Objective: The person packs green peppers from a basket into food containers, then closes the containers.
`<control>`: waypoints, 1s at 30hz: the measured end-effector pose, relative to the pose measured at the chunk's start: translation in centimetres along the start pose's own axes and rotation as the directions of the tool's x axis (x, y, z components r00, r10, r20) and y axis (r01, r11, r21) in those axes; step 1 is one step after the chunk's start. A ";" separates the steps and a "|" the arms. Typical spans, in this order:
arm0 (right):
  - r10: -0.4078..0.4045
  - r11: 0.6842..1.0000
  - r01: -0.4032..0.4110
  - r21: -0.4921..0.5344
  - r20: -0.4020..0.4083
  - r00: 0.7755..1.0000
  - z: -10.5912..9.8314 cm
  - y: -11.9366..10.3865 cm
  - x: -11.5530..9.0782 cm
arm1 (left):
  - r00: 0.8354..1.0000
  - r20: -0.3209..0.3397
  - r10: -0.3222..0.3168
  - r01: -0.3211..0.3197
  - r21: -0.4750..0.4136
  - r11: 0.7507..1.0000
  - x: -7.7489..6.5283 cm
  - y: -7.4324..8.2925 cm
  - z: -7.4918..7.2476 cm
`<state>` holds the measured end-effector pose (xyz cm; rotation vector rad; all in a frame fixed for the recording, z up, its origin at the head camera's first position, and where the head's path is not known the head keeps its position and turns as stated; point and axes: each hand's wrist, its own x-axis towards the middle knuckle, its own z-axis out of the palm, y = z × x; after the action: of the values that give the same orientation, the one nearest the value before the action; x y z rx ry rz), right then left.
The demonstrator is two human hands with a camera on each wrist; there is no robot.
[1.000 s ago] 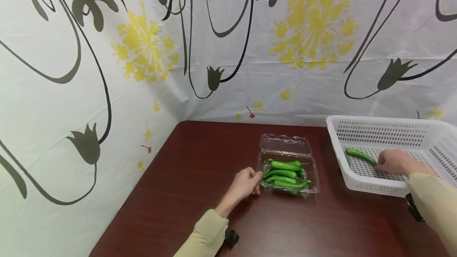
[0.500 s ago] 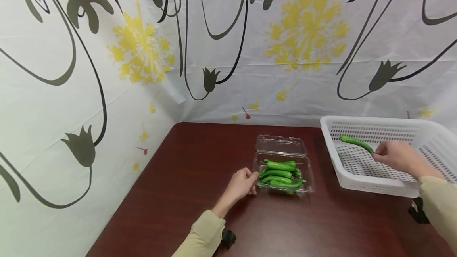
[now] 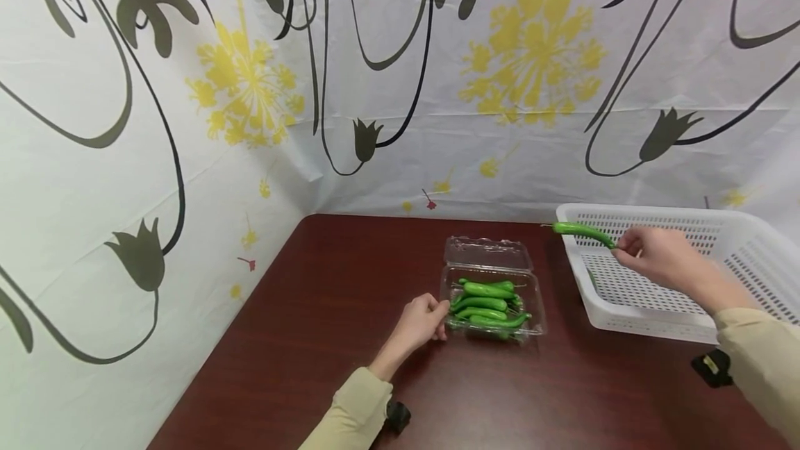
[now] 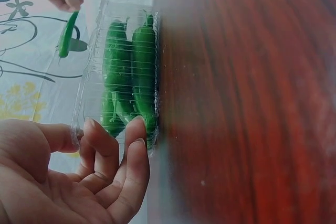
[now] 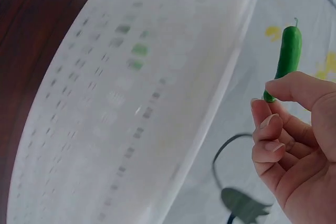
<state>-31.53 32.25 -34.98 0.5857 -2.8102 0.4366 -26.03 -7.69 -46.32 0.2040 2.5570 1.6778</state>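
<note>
My right hand [image 3: 659, 255] pinches a green chili pepper [image 3: 582, 230] by one end, above the left part of a white perforated basket [image 3: 650, 326]. The pepper's other end, with its thin stem, points left past the basket rim. In the right wrist view the pepper [image 5: 290, 51] stands up from between thumb and fingers. My left hand [image 3: 415, 321] grips the left edge of a clear plastic clamshell box [image 3: 539, 307], thumb and fingertips on its rim. Several green chili peppers [image 3: 490, 304] lie in the box. Its lid [image 3: 487, 254] is folded back.
One more green pepper [image 3: 592, 280] shows inside the basket, against its left wall. Box and basket stand side by side on a dark red wooden table [image 3: 350, 283]. A white flower-printed cloth [image 3: 387, 179] hangs behind and to the left.
My right hand has lifted the pepper from the basket floor and carried it up and left to the basket's left rim. The left hand keeps holding the box edge.
</note>
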 end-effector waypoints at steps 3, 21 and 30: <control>-0.027 1.000 0.028 0.004 -0.023 0.999 0.3 -1.4 0.4 | 1.000 -0.003 -0.001 0.001 -0.001 1.000 0.0 0.0 0.0; -0.192 0.977 0.192 0.093 -0.014 0.981 3.9 -8.8 0.8 | 1.000 -0.005 0.011 -0.011 0.018 1.000 0.0 0.2 0.1; -0.255 0.956 0.239 0.169 0.079 0.964 7.7 -10.6 0.3 | 1.000 -0.014 0.000 0.001 0.018 1.000 0.1 0.2 0.1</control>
<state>-28.65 20.27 -39.50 1.0063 -2.7594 0.5969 -26.06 -7.48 -46.16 0.1931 2.5833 1.6625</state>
